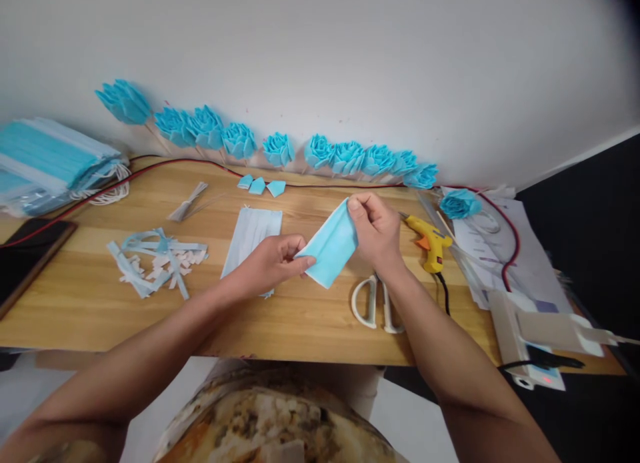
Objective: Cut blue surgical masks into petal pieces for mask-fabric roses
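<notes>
A light-blue rectangle of face-mask fabric (333, 246) is held up at a slant above the table. My left hand (283, 259) pinches its lower left corner between thumb and fingers. At the top right corner, my right hand (375, 226) is closed on the same piece. Partly behind my left hand lies a flat, pale piece of mask fabric (253, 229). White-handled scissors (367, 303) rest below my right hand, their blades hidden by the wrist. To the right of that hand is a yellow glue gun (430, 241).
Blue fabric flowers (239, 139) on sticks lean along the wall. Small cut petals (257, 185) lie at the back. Fabric scraps (150, 263), thin white strips (187, 201), a mask pack (55, 159) and a phone (33, 256) are left; papers (505, 249) and a power strip (520, 329) right.
</notes>
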`<state>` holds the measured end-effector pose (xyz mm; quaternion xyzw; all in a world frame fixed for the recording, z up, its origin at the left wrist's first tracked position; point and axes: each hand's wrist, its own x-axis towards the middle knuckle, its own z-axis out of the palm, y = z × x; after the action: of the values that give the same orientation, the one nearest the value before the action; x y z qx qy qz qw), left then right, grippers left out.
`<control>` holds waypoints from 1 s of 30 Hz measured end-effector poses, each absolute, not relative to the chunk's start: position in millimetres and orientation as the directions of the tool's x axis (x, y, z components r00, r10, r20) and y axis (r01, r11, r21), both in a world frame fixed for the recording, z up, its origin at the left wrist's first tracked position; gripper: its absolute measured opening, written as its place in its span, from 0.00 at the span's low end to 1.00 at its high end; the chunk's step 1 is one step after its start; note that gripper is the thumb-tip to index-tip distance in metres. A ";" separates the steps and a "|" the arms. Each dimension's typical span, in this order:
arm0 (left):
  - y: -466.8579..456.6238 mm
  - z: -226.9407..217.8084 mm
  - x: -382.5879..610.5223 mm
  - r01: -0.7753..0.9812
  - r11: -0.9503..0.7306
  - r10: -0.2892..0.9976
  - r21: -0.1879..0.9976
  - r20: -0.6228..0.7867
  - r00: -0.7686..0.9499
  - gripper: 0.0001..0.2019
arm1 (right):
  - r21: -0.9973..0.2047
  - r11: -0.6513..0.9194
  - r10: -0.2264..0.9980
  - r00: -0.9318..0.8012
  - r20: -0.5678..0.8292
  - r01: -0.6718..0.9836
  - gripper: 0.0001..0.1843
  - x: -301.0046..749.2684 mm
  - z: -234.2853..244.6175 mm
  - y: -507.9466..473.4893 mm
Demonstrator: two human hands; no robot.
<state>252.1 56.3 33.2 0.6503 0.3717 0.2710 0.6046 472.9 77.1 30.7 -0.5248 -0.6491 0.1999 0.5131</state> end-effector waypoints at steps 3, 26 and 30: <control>55.7 35.0 251.7 0.167 -0.009 0.789 0.986 -0.096 0.607 0.17 | -0.799 0.363 0.893 0.064 0.445 0.480 0.15 473.3 30.3 77.4; 57.9 32.0 248.2 0.263 -0.063 0.736 0.963 -0.133 0.663 0.17 | -0.793 0.416 0.884 0.008 0.468 0.445 0.14 475.0 29.1 79.0; 56.3 33.7 248.8 0.333 -0.178 0.743 0.926 -0.096 0.663 0.16 | -0.779 0.435 0.876 -0.015 0.481 0.452 0.13 474.0 30.8 78.3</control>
<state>248.8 56.3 33.7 0.7425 0.3621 0.1935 0.5292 474.0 78.3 30.8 -0.4880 -0.6805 0.2103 0.5045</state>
